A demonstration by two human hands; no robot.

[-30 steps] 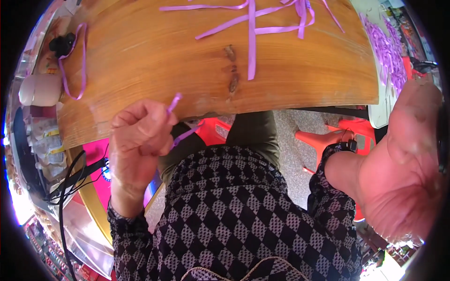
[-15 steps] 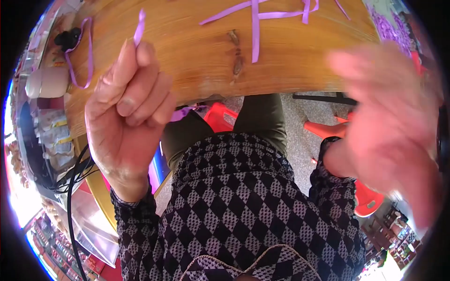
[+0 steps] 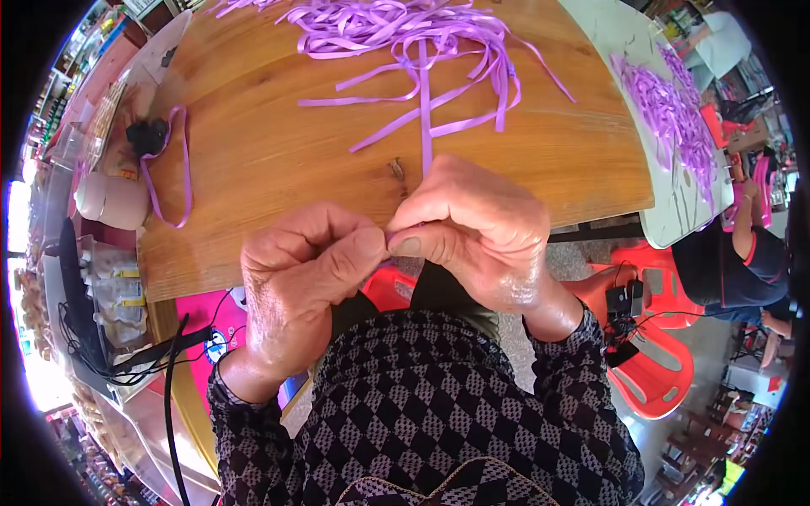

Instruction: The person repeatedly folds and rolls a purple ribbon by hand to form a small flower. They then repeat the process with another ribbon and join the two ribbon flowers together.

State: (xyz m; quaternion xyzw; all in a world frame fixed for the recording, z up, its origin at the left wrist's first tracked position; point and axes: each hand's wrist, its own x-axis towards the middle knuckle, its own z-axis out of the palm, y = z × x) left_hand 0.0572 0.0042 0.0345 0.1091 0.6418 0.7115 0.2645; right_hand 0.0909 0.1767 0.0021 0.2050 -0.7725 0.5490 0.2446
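My left hand (image 3: 302, 274) and my right hand (image 3: 477, 228) meet thumb to thumb over the near edge of the wooden table (image 3: 253, 169). Both pinch the same purple ribbon strip (image 3: 424, 110), most of which is hidden inside my fingers. From the right hand the strip runs straight away across the wood into a loose pile of purple ribbon strips (image 3: 396, 29) at the far side.
A looped purple ribbon (image 3: 164, 173) and a small black object (image 3: 145, 135) lie at the table's left. A second white table (image 3: 675, 110) on the right carries more ribbon. Red plastic stools (image 3: 658, 371) stand on the floor, cables (image 3: 126, 354) hang left, and another person (image 3: 742, 253) sits at right.
My left hand came down from the raised position and my right hand swung in from the right. Both now meet and pinch the ribbon at the table edge.
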